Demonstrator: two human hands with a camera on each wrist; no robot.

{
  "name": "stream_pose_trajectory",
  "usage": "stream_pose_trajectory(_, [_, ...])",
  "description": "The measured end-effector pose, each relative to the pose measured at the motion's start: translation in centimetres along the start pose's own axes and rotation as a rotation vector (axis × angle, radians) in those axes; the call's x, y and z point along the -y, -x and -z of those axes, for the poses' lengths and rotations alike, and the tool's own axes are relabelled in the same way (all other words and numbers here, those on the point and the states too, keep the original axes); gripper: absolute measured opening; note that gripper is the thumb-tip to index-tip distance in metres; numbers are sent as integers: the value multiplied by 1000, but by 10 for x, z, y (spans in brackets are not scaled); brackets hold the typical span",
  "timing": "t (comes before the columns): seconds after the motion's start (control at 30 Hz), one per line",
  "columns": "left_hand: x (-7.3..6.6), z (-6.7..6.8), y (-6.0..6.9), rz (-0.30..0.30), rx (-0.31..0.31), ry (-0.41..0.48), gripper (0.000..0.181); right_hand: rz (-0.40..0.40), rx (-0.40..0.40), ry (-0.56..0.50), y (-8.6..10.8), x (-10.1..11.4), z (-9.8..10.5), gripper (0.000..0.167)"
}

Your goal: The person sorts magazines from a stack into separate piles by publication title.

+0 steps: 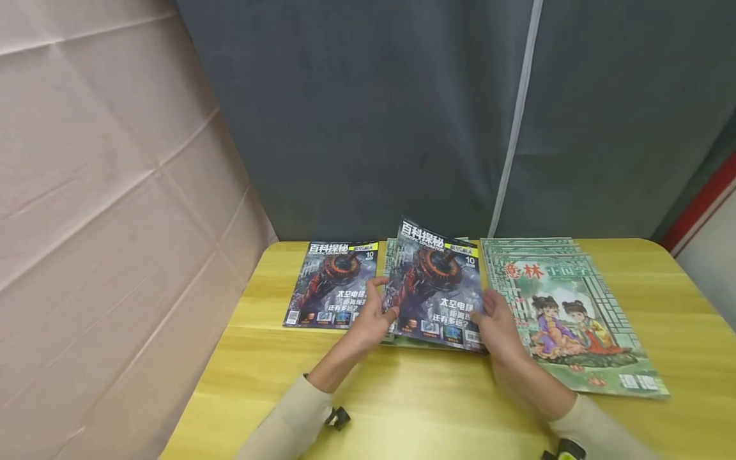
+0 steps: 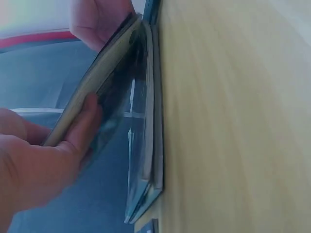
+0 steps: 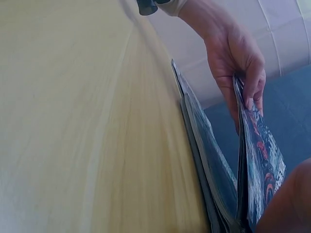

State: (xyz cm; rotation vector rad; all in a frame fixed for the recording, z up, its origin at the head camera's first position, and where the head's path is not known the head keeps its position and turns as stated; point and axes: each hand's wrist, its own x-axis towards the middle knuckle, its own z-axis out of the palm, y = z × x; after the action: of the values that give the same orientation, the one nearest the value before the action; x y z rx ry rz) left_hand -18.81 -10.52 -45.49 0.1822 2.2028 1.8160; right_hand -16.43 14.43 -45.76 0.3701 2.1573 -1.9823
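Note:
A dark magazine [image 1: 434, 287] with a red machine on its cover is held tilted above the table, between both hands. My left hand [image 1: 370, 326] grips its left edge, the thumb on the cover and fingers beneath, as the right wrist view shows. The right hand [image 1: 501, 326] holds the lower right edge. Under it lie green-edged magazines [image 1: 390, 255], mostly hidden; in the left wrist view their page edges [image 2: 148, 160] rest on the table. Whether the held magazine is one copy or several, I cannot tell.
Left of the hands lies another dark magazine [image 1: 328, 281] with the same cover. A fanned stack of green magazines [image 1: 575, 319] lies to the right. The yellow wood-grain table [image 1: 397, 409] backs onto a dark grey curtain [image 1: 374, 115], with a pale cloth wall [image 1: 103, 191] at left.

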Motion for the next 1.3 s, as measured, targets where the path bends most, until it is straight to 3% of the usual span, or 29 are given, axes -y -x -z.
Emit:
stream_pose_trajectory(0.13, [2, 3, -4, -26, -17, 123, 71, 42, -22, -37, 4, 6, -2, 81])
stream_pose_trajectory(0.27, [5, 10, -2, -35, -52, 164, 90, 101, -35, -50, 10, 12, -8, 80])
stream_pose_trajectory(0.47, [11, 37, 5, -9, -155, 186, 91, 158, -34, -100, 4, 17, -28, 74])
stream_pose_trajectory(0.67, [18, 70, 16, -9, -252, 50, 87, 155, 1, -143, -3, 11, -65, 70])
stream_pose_trajectory(0.87, [27, 98, 26, -49, -318, -65, 84, 137, 47, -235, -4, 10, -100, 74])
stream_pose_trajectory(1.3, [39, 143, 45, 27, -423, -239, 76, 95, 240, -227, -2, 8, -157, 82])
